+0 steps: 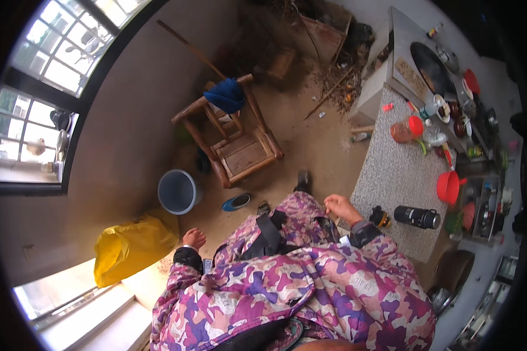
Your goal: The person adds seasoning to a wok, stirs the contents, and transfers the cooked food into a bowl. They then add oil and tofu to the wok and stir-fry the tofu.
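Note:
My left hand hangs beside my body with its fingers curled in, and nothing shows in it. Nearest to it are a yellow plastic bag and a grey-blue bucket on the floor. My right hand is by the near edge of the speckled counter, fingers loosely bent and apart, holding nothing visible. On the counter to its right lie a small black-and-orange object, whose kind I cannot make out, and a black thermos bottle.
Ahead stands a wooden armchair with a blue cloth over its back. A blue slipper lies on the floor. The counter carries a red-lidded jar and a red scoop; beyond are a wok and scattered sticks.

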Motion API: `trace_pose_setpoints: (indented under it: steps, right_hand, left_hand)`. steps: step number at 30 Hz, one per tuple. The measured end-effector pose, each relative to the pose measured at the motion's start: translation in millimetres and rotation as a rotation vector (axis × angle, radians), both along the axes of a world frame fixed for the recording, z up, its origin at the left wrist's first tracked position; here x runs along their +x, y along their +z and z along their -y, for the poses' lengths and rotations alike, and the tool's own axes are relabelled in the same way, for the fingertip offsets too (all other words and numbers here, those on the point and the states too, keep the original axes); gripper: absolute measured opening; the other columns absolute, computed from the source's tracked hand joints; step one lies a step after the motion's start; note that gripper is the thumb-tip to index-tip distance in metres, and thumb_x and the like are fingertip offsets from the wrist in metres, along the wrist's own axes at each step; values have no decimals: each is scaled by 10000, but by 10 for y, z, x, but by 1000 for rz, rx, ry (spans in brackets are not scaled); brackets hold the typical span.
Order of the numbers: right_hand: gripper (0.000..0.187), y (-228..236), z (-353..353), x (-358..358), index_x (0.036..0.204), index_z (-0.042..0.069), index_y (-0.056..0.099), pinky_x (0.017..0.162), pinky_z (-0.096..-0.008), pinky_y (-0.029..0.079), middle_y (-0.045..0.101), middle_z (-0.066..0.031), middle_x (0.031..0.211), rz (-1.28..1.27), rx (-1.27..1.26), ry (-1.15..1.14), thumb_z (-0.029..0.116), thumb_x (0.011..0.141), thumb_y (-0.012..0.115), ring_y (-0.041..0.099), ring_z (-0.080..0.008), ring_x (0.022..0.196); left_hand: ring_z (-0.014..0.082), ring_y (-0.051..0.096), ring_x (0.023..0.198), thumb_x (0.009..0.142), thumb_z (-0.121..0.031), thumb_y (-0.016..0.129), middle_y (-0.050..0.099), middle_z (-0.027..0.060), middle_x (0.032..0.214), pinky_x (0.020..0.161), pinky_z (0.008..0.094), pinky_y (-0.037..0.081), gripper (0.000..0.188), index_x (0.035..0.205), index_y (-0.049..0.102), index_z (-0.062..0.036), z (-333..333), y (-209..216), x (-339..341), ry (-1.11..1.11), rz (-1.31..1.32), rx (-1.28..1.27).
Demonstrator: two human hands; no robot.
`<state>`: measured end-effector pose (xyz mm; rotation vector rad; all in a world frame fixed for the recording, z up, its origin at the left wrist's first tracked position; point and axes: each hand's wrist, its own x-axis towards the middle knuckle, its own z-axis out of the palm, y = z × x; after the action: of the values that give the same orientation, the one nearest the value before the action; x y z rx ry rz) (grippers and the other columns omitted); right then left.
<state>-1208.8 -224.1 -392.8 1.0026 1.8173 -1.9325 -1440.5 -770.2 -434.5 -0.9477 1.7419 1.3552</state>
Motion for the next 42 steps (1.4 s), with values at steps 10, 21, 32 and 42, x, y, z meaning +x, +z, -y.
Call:
trace_pose_setpoints:
  steps: [10, 21, 32, 42]
  right_hand:
    - [226, 261, -120, -498, 1004, 42, 598, 507, -216, 396, 607, 1, 726, -45, 7, 23, 209, 868, 532, 520, -65, 626]
    - [194, 66, -290, -617, 973, 19, 607, 560, -234, 419, 608, -23, 712, -8, -80, 23, 175, 879, 541, 538, -90, 629]
    - [202, 182, -1350, -1263, 982, 24, 595, 504, -212, 399, 597, -10, 714, -145, -76, -250, 196, 903, 525, 521, -68, 615]
    - [222, 313, -1561, -1339, 952, 44, 608, 503, -241, 419, 588, -2, 683, -44, -80, -272, 250, 902, 543, 507, -69, 597]
  left_hand:
    - [223, 555, 656, 877, -98, 480, 542, 87, 799, 571, 337, 476, 148, 1020, 491, -59, 134, -97, 53, -34, 71, 83]
    - [237, 581, 658, 877, -135, 504, 592, 104, 799, 598, 349, 494, 155, 1000, 538, -47, -763, 74, -314, -255, 37, 100]
    - [260, 624, 819, 839, -119, 573, 615, 103, 924, 729, 397, 527, 288, 1118, 538, -58, -3134, 574, -2067, -530, -51, -69]
    - [251, 625, 827, 883, -172, 528, 623, 93, 881, 724, 392, 525, 171, 1026, 576, -91, -2696, 332, -2101, -447, 48, -35]
